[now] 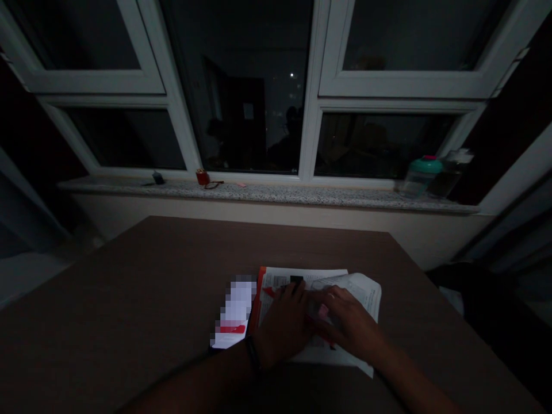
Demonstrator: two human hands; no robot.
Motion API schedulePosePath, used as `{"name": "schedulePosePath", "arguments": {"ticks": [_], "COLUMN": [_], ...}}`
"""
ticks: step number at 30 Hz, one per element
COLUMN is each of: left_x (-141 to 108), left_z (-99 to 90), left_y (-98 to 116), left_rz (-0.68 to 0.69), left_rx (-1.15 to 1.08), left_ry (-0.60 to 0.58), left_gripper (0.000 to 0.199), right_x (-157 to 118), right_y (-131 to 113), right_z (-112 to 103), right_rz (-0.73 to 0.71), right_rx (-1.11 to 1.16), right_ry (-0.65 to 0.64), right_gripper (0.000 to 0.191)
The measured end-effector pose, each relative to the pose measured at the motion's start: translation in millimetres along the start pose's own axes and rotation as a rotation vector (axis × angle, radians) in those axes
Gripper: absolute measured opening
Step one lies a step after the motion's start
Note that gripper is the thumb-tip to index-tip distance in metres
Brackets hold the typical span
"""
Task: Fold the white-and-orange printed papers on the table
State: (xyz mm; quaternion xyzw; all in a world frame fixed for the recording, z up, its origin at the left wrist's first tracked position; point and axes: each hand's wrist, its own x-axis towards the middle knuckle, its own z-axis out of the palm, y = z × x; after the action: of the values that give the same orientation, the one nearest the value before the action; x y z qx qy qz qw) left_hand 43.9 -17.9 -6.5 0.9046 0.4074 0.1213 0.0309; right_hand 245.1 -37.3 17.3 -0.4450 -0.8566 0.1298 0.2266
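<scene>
An open booklet or magazine (317, 272) with white printed pages and a red-orange left edge lies on the brown table (172, 287). My left hand (287, 322) rests on its left page, fingers stretched forward and lying flat. A dark band circles that wrist. Over the right page, whose outer part curls up, my right hand (356, 322) has bent fingers, with the thumb toward my left hand. A small pink patch (323, 311) shows under its fingers; what they grip is too dark to make out. Left of the booklet lies a lit phone (237, 310), its screen blurred out.
Beyond the table runs a speckled stone windowsill (267, 193) under dark windows. On it stand a small red jar (202, 176), a small dark bottle (158, 177) and a clear container with a teal lid (425, 167). A dark shape is at the right.
</scene>
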Motion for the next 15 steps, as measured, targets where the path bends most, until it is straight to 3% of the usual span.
{"name": "schedulePosePath", "arguments": {"ticks": [7, 15], "left_x": [2.0, 2.2], "left_z": [-0.5, -1.8], "left_y": [-0.2, 1.6], "left_rz": [0.009, 0.02], "left_rx": [-0.031, -0.029], "left_ry": [0.005, 0.023], "left_gripper": [0.058, 0.053], "right_x": [8.1, 10.6], "right_y": [8.5, 22.3], "right_z": [20.6, 33.7], "right_rz": [0.095, 0.139], "right_rx": [0.065, 0.046], "right_ry": [0.084, 0.074], "right_gripper": [0.049, 0.06]}}
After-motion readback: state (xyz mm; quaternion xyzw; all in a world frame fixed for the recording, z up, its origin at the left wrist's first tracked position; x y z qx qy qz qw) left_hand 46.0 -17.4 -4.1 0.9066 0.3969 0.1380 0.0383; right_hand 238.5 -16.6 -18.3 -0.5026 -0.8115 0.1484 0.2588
